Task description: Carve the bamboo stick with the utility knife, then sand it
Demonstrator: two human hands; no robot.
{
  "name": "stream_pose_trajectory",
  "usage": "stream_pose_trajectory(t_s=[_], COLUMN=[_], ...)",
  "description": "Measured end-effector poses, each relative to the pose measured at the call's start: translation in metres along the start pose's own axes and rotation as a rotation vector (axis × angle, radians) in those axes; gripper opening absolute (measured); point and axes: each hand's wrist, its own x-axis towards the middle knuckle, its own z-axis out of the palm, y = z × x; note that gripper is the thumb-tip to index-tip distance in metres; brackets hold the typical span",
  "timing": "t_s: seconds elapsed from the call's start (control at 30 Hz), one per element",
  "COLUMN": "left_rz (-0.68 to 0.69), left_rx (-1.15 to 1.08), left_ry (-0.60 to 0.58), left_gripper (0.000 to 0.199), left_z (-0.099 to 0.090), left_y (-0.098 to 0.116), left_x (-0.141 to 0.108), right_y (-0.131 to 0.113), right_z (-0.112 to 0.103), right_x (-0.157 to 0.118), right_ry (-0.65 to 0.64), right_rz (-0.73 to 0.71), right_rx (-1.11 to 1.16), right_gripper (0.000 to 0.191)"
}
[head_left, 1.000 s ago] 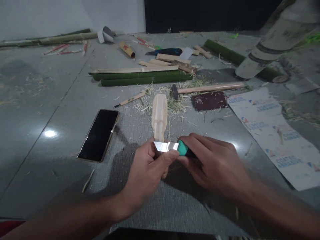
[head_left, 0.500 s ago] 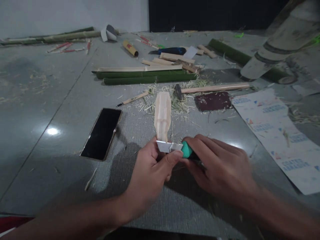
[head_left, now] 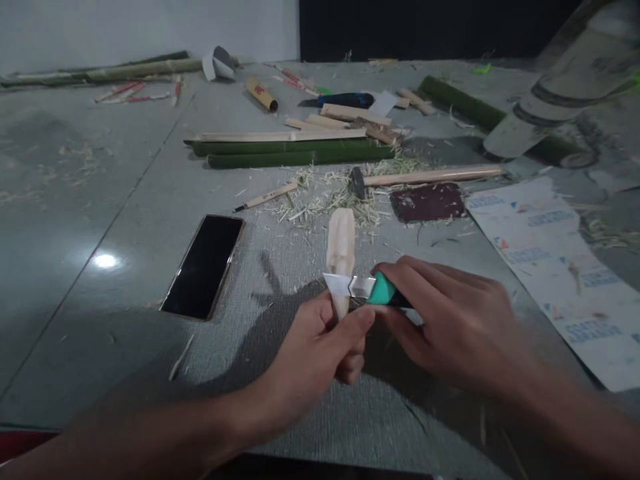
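A pale piece of carved wood [head_left: 341, 237], broad at its far end and narrow toward me, stands up out of my left hand [head_left: 320, 353], whose fingers are wrapped round the narrow part. My right hand [head_left: 450, 313] is closed on a utility knife [head_left: 384, 288] with a teal and black handle. The knife's short bright blade points left and lies across the narrow part of the wood, just above my left fingers. My left thumb is close below the blade. Most of the knife handle is hidden in my right hand.
A phone [head_left: 204, 267] lies at left. Beyond the hands are shavings [head_left: 330, 200], a small chisel-like tool [head_left: 267, 197], a hammer [head_left: 430, 177], a dark red sheet [head_left: 427, 202] and green bamboo strips [head_left: 300, 158]. Printed paper [head_left: 540, 247] is at right, below a standing bamboo tube [head_left: 545, 107].
The wood and my left hand have shifted right and toward me, and the wood is tilted differently. The knife has moved slightly right and up, with the blade still across the wood.
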Motion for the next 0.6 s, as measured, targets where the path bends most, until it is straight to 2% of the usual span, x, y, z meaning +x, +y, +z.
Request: stream_pose_trajectory(t_s=[0.17, 0.3, 0.37, 0.47, 0.6], left_rz=[0.029, 0.056, 0.039, -0.007, -0.071], left_rx=[0.069, 0.101, 0.17, 0.35, 0.673], left_ry=[0.044, 0.102, 0.122, 0.128, 0.125], left_gripper=[0.024, 0.038, 0.044, 0.055, 0.085], left_z=[0.0, -0.002, -0.004, -0.008, -0.006], left_y=[0.008, 0.017, 0.019, 0.021, 0.034], left_x=[0.001, 0.003, 0.004, 0.006, 0.003], right_y=[0.007, 0.006, 0.008, 0.015, 0.024], right_z=[0.0, 0.0, 0.0, 0.001, 0.003], right_x=[0.0, 0.0, 0.001, 0.003, 0.005], right_ry=[-0.074, -0.126, -0.089, 0.033, 0.136], right_rz=[-0.046, -0.04, 0.022, 0.175, 0.364], right_rx=[0.115, 0.206, 0.239, 0.295, 0.391], right_gripper=[0.02, 0.02, 0.021, 0.026, 0.029])
